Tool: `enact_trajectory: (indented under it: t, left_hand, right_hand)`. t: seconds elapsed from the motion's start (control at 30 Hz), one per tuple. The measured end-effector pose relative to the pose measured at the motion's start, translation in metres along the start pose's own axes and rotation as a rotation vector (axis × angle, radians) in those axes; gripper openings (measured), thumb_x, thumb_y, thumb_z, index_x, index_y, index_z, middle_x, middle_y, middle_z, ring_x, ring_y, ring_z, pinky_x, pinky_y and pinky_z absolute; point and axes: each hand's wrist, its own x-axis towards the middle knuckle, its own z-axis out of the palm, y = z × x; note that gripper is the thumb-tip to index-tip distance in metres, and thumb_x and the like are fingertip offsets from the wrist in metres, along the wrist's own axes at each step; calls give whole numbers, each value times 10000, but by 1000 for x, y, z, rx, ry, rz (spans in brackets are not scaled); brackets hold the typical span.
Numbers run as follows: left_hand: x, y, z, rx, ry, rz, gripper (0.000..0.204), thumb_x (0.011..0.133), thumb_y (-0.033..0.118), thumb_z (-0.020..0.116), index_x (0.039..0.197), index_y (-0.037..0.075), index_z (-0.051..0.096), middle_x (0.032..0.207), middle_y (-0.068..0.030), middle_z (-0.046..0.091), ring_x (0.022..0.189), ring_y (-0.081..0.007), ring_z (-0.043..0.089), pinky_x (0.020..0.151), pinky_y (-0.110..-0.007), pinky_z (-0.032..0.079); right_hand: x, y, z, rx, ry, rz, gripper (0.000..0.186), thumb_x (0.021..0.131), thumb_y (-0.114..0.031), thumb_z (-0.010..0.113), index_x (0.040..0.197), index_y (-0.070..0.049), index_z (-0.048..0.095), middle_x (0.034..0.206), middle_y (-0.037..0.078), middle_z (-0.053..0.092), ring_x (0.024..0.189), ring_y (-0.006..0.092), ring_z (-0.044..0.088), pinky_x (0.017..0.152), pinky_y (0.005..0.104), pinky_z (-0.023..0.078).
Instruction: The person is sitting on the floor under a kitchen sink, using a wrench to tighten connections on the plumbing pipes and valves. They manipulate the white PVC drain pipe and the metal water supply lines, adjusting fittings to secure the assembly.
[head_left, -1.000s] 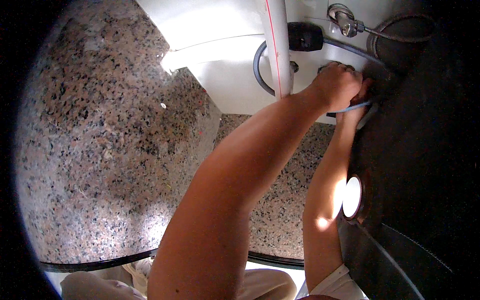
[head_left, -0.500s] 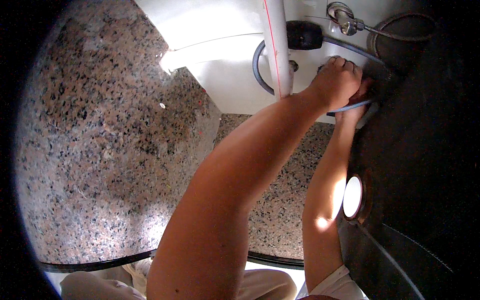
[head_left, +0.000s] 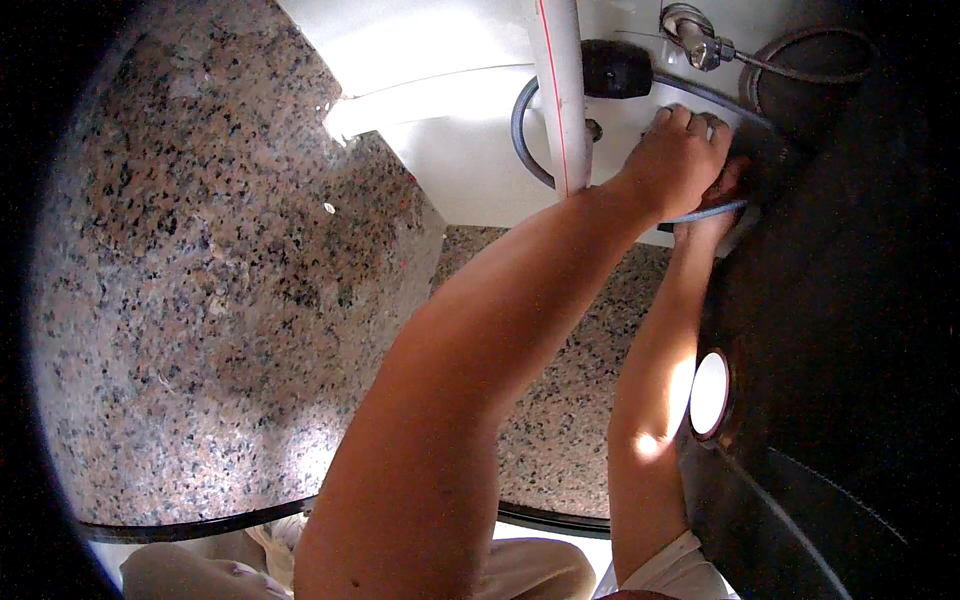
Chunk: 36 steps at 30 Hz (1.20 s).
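Observation:
My left hand [head_left: 678, 160] reaches across to the back right, under a dark overhang, with its fingers curled over something I cannot make out. Close below and behind it is my right hand [head_left: 706, 226], its fingers mostly hidden by the left hand and by shadow. A grey-blue hose [head_left: 520, 130] loops behind a white pipe with a red line [head_left: 562, 110], and part of it crosses over my right hand near the wrist. On that hose sits a black cylindrical weight [head_left: 617, 70], just beyond my left hand.
A chrome angle valve [head_left: 700, 45] with a braided hose [head_left: 800, 72] is on the white back wall. Another white pipe [head_left: 430, 100] lies against that wall. Speckled granite [head_left: 230, 260] spreads to the left. Beside my right forearm a bright round opening [head_left: 710, 393] shows in the dark surface.
The whole view has shifted slightly. Both hands stay in nearly the same place, with the left fingers moving a little at the knuckles.

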Motion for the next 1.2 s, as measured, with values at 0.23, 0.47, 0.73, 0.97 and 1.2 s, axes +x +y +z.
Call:
enact_trajectory:
  t: [0.23, 0.47, 0.73, 0.97, 1.2]
  left_hand:
    - [-1, 8, -5, -59, 104, -14, 328, 808, 282, 624, 918, -20, 557, 902, -203, 614, 825, -367, 601, 777, -446, 478]
    - [3, 3, -1, -80, -29, -20, 294, 794, 253, 616, 883, -26, 600, 852, -194, 651, 832, -347, 618, 786, -452, 473]
    - [1, -2, 4, -42, -85, -12, 305, 758, 210, 647, 924, -36, 576, 865, -202, 634, 830, -386, 611, 804, -470, 477]
    - [-3, 5, 2, -137, 6, -52, 246, 742, 164, 626, 875, -44, 619, 869, -232, 660, 857, -368, 646, 810, -445, 494]
    - [8, -3, -4, -265, -242, -176, 276, 695, 129, 638, 908, -43, 614, 932, -251, 638, 909, -418, 627, 856, -476, 491]
  right_hand:
    - [-6, -2, 7, -32, 72, -10, 449, 1051, -384, 406, 1330, -42, 494, 1297, 88, 569, 1184, 234, 548, 1014, 369, 438]
    - [-2, 0, 5, 125, 20, 57, 452, 1050, -414, 411, 1276, -42, 531, 1263, 88, 591, 1147, 234, 570, 1001, 373, 444]
    - [-2, 2, 1, -20, 185, 42, 466, 1044, -444, 420, 1256, -47, 538, 1199, 77, 611, 1097, 228, 598, 947, 369, 482]
    - [-1, 8, -15, 120, 118, 101, 461, 1030, -437, 468, 1277, -52, 521, 1202, 75, 609, 1094, 221, 598, 943, 379, 489]
    - [-8, 0, 10, 20, 226, 50, 440, 1026, -429, 483, 1239, -47, 531, 1172, 68, 624, 1078, 234, 603, 929, 392, 487]
